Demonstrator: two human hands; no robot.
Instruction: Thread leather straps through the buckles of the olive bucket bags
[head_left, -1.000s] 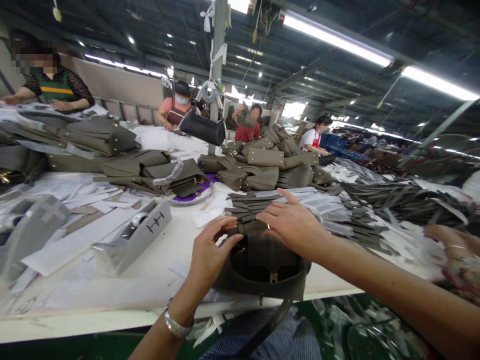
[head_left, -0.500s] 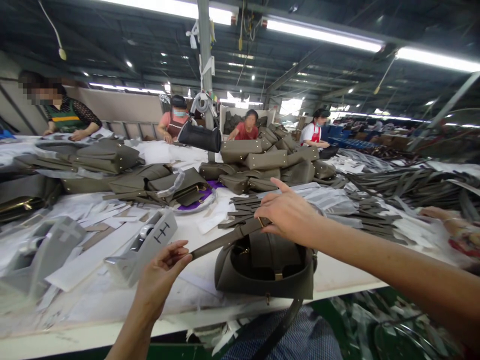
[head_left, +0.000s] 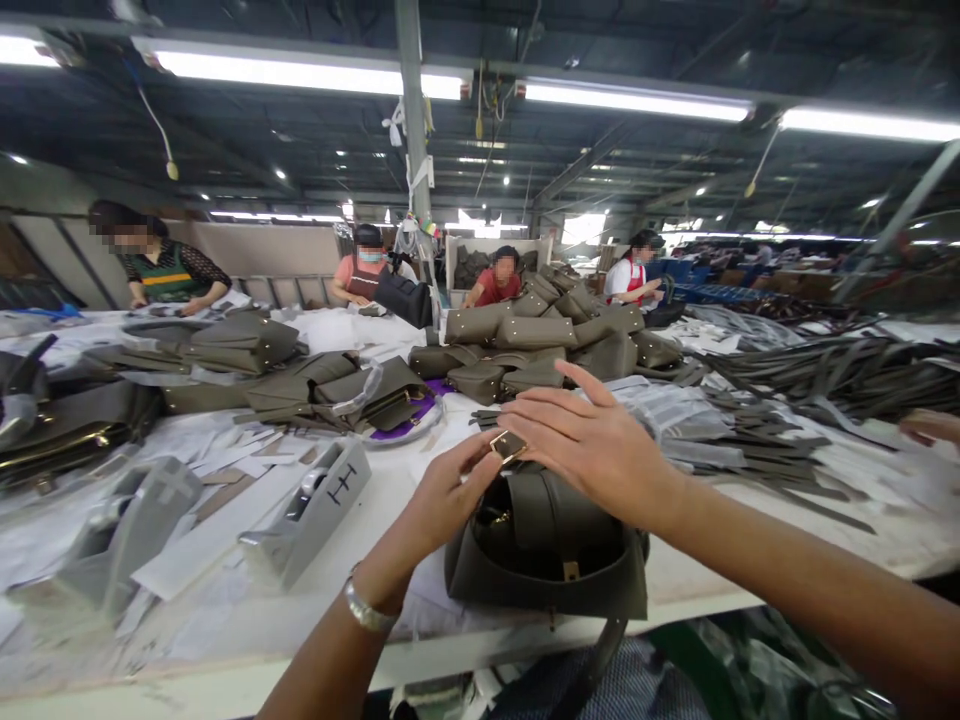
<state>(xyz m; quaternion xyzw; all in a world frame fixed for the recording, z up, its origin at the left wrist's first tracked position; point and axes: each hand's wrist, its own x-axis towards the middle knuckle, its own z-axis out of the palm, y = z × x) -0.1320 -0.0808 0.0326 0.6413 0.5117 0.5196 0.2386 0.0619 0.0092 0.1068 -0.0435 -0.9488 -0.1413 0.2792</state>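
Observation:
An olive-brown handbag (head_left: 551, 590) sits gaping at the table's front edge, its flap and small gold clasp showing. Above its opening, my left hand (head_left: 450, 490) pinches the bag strap at a gold buckle (head_left: 507, 446). My right hand (head_left: 592, 440) meets it from the other side, closed on the strap by the buckle. Its fingers stretch over the strap and its thumb is hidden beneath. Part of the strap (head_left: 592, 660) hangs off the front edge towards my lap.
Two grey tape dispensers (head_left: 307, 510) stand at left among paper strips. Olive handbags (head_left: 525, 340) are heaped behind. Loose straps (head_left: 772, 450) lie at right, a long pile (head_left: 832, 385) beyond. Co-workers (head_left: 172, 260) sit across the table; someone's hand (head_left: 930, 425) shows at the right edge.
My left hand has moved right and up from the strap's far end to the buckle, beside my right hand. My right hand's fingers now lie flatter over the strap.

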